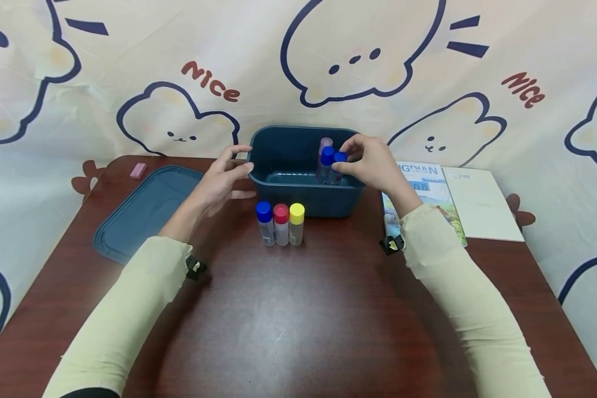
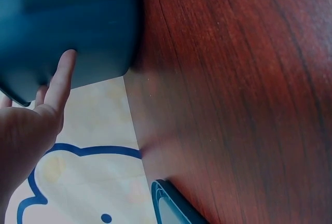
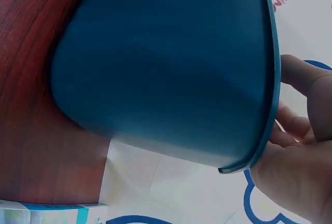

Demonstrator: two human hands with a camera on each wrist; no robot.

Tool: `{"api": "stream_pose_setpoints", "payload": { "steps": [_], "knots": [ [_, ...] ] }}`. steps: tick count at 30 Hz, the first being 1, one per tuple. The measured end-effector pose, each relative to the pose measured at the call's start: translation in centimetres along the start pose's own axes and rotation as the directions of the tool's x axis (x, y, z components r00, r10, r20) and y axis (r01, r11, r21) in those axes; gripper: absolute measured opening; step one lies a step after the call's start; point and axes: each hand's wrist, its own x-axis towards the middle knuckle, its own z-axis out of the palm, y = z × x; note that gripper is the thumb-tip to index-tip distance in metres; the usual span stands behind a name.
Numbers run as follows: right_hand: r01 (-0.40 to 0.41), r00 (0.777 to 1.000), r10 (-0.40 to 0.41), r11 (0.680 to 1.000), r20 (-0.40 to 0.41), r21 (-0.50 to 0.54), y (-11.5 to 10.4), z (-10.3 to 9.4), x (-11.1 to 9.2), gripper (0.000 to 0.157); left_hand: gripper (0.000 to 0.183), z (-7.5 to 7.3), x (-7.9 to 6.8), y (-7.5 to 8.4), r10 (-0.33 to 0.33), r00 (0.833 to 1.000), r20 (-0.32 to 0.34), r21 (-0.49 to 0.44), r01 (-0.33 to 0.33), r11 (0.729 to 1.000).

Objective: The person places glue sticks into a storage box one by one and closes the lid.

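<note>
A dark teal plastic bin [image 1: 305,200] stands near the back of the table. My right hand [image 1: 373,163] is over its right end and pinches the blue cap of a small clear bottle [image 1: 336,176] inside. Beside that bottle are another blue-capped bottle [image 1: 325,163] and one with a pale purple cap [image 1: 325,143]. My left hand [image 1: 219,179] touches the bin's left side, its fairly straight fingers against rim and outer wall. In front of the bin, bottles with blue [image 1: 264,213], red [image 1: 281,214] and yellow [image 1: 297,214] caps stand in a row.
The teal lid [image 1: 149,207] lies flat on the left, with a small pink block [image 1: 138,170] behind it. To the right lie an illustrated magazine [image 1: 425,188] and a pale booklet [image 1: 482,204]. A printed cloth [image 1: 268,66] hangs behind the table [image 1: 288,320].
</note>
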Motion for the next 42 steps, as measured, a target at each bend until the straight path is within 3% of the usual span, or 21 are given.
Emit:
{"api": "stream_pose_setpoints", "payload": {
  "steps": [13,42],
  "knots": [
    [-0.003,0.994,0.012,0.996,0.106,-0.087,-0.2,-0.2,0.3,0.033,0.054,-0.1,0.0,0.0,0.006,1.000,0.004,0.001,-0.006,1.000],
    [0.008,0.986,0.014,0.991,0.168,-0.131,-1.1,0.9,1.1,0.033,0.053,-0.1,0.0,-0.1,0.011,1.000,0.004,0.006,-0.011,1.000]
  ]
}}
